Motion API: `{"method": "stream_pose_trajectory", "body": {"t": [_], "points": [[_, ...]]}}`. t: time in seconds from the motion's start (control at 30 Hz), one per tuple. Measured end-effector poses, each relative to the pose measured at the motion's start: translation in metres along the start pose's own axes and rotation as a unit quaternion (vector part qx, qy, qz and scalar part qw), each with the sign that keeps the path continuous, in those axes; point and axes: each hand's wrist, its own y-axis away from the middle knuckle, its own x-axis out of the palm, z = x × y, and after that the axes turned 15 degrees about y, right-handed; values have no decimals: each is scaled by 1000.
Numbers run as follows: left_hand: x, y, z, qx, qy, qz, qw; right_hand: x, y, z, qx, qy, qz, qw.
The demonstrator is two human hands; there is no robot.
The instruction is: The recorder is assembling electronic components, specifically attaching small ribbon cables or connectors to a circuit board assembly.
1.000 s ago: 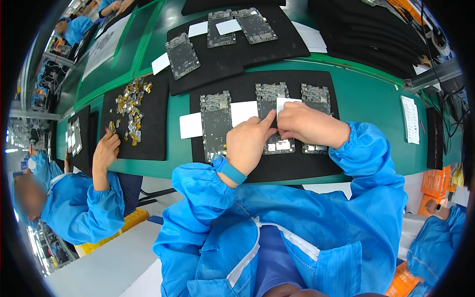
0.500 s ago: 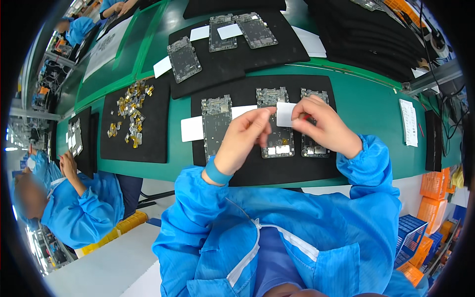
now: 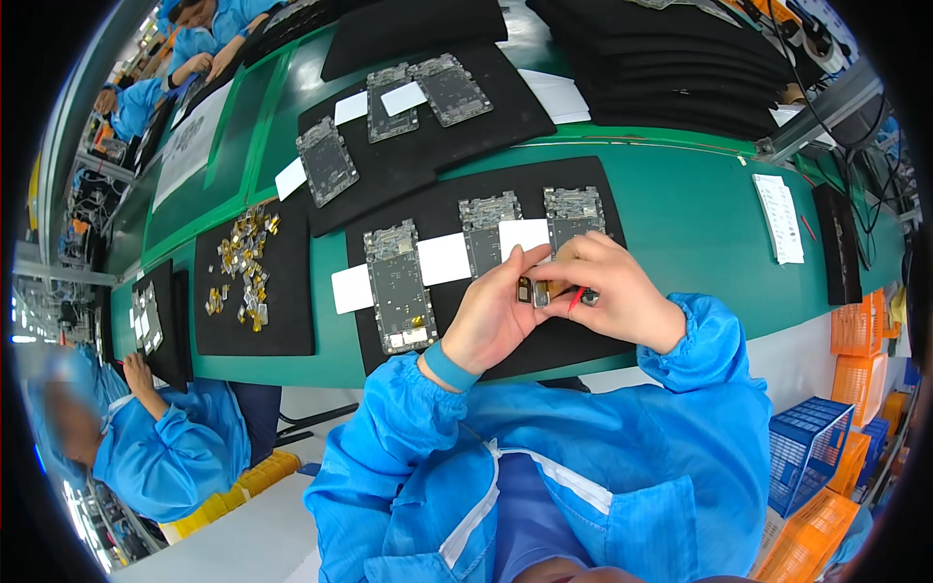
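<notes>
My left hand (image 3: 498,313) and my right hand (image 3: 614,293) meet over the near black foam mat (image 3: 583,350). Pinched between their fingertips is a small black-and-silver electronic part (image 3: 533,292) with a gold-coloured side. A thin red piece (image 3: 577,297) shows between my right fingers, with something dark beside it that I cannot make out. Under and behind the hands lie the middle circuit board (image 3: 489,233) and the right circuit board (image 3: 573,214), both partly covered. The left circuit board (image 3: 397,291) is in full view. White cards (image 3: 444,259) rest between and beside the boards.
Loose gold-and-silver parts (image 3: 255,277) are heaped on another black mat at left. Beyond, a mat (image 3: 466,146) carries more boards and cards. Stacked black foam (image 3: 671,78) is at far right, with a paper sheet (image 3: 778,219) nearer. A co-worker (image 3: 185,428) sits at left.
My hands have come together and lower, and the small part now shows between them. The whole view has shifted, so the boards and mats appear further left.
</notes>
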Motion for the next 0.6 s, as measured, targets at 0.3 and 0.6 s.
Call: {"method": "stream_pose_trajectory", "body": {"t": [0.3, 0.6], "points": [[10, -10, 14, -74, 66, 14, 995, -22, 9, -19, -21, -102, 51, 993], [-3, -16, 11, 105, -330, -22, 938, -3, 38, -40, 137, -14, 39, 990]]}}
